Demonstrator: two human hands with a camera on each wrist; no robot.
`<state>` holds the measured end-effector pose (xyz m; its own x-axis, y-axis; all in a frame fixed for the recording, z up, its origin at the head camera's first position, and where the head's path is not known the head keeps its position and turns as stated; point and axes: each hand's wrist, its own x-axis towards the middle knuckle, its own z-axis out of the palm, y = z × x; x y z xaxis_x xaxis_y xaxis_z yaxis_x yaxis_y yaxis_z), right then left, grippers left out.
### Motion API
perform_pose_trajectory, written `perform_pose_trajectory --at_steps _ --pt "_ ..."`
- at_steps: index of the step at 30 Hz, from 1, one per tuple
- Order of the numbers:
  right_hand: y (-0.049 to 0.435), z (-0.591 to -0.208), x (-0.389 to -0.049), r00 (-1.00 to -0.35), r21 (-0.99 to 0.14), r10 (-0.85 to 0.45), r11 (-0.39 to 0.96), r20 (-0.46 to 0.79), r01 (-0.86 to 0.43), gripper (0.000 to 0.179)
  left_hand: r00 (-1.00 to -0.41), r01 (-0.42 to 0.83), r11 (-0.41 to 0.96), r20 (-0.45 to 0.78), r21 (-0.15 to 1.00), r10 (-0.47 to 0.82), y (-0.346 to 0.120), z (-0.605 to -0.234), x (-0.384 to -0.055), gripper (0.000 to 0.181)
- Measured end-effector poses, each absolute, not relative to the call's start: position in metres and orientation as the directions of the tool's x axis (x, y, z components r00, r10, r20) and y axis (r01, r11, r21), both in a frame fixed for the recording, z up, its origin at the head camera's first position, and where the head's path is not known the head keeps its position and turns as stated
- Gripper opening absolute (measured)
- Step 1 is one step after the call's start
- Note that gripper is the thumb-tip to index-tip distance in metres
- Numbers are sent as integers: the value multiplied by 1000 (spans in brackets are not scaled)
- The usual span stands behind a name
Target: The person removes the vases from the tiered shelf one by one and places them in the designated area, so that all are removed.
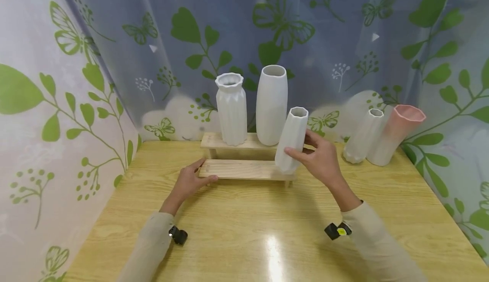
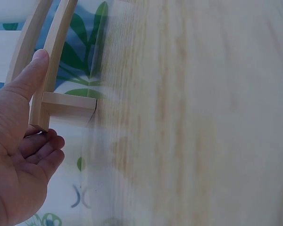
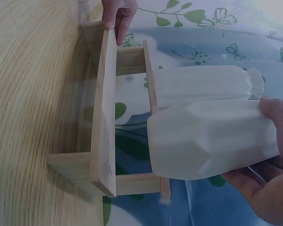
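Observation:
My right hand [image 1: 322,159] grips a white faceted vase [image 1: 293,137] by its side, thumb in front and fingers behind. The vase leans slightly, its base close over the right end of the lower shelf [image 1: 238,169] of a two-step wooden stand. In the right wrist view, a gap shows between the vase [image 3: 212,141] and that shelf [image 3: 105,113]. With thumb and fingers, my left hand [image 1: 188,183] holds the shelf's left end. On the upper step [image 1: 210,141] stand a pleated white vase [image 1: 231,114] with a scalloped rim and a taller, smooth white vase [image 1: 272,108].
To the right on the wooden table [image 1: 229,227], a small white vase [image 1: 364,137] stands beside a pink-and-white vase [image 1: 395,135] with a flared rim. Behind the table hangs a curtain [image 1: 225,14] printed with green leaves and butterflies. Similar printed fabric covers both sides.

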<state>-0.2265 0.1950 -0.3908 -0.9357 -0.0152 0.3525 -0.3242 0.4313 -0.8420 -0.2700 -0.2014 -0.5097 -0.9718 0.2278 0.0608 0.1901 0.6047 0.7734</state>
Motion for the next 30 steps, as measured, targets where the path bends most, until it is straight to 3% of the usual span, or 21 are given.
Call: perform_pose_trajectory --at_steps 14,30 --pt "222 -393 -224 -925 -820 30 474 378 -320 63 -971 198 614 66 764 231 -201 -508 -269 100" --pt "251 -403 -226 -930 -798 90 547 356 -253 66 -970 199 612 64 766 235 -202 -508 -269 100"
